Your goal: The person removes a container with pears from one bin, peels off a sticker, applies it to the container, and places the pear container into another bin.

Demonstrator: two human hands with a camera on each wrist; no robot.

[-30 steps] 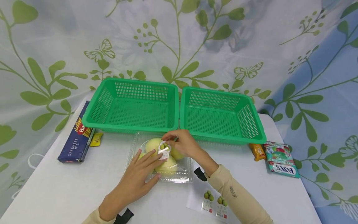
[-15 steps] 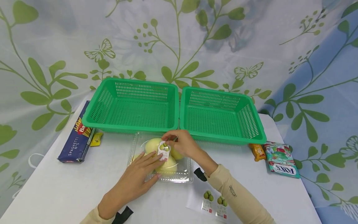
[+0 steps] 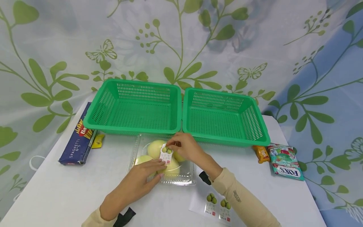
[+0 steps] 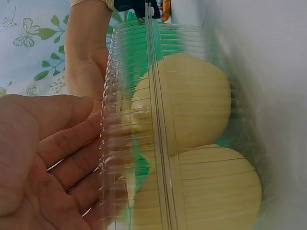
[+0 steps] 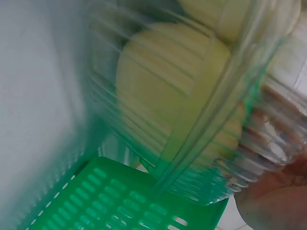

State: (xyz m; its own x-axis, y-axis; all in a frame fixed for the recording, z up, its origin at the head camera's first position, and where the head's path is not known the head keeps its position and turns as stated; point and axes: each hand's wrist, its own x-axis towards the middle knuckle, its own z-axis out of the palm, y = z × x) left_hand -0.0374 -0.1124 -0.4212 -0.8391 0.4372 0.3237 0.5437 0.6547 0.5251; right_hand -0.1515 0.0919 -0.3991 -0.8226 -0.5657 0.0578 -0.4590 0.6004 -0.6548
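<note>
A clear plastic clamshell box [image 3: 185, 180] with several pale yellow-green round fruits [image 3: 156, 148] inside sits on the table in the head view. On its lid lies a small white sticker [image 3: 165, 158] with a green fruit picture. My right hand [image 3: 185, 146] pinches the sticker's upper edge with curled fingers. My left hand [image 3: 139, 178] rests on the lid from the lower left, fingers extended, tips touching the sticker's lower edge. In the left wrist view the left hand [image 4: 53, 158] lies along the ribbed box wall. Only part of the right hand [image 5: 273, 196] shows in its wrist view.
Two green baskets [image 3: 136, 130] [image 3: 224, 140] stand behind the box. A spaghetti box [image 3: 75, 145] and a yellow packet [image 3: 97, 141] lie left. An orange packet [image 3: 261, 154] and a Fox's candy bag [image 3: 285, 162] lie right. A sticker sheet [image 3: 198, 203] is under the right forearm.
My left fingers have slid down and back off the sticker, uncovering more of it. My right fingertips have shifted slightly down onto the sticker's top. The box stays put.
</note>
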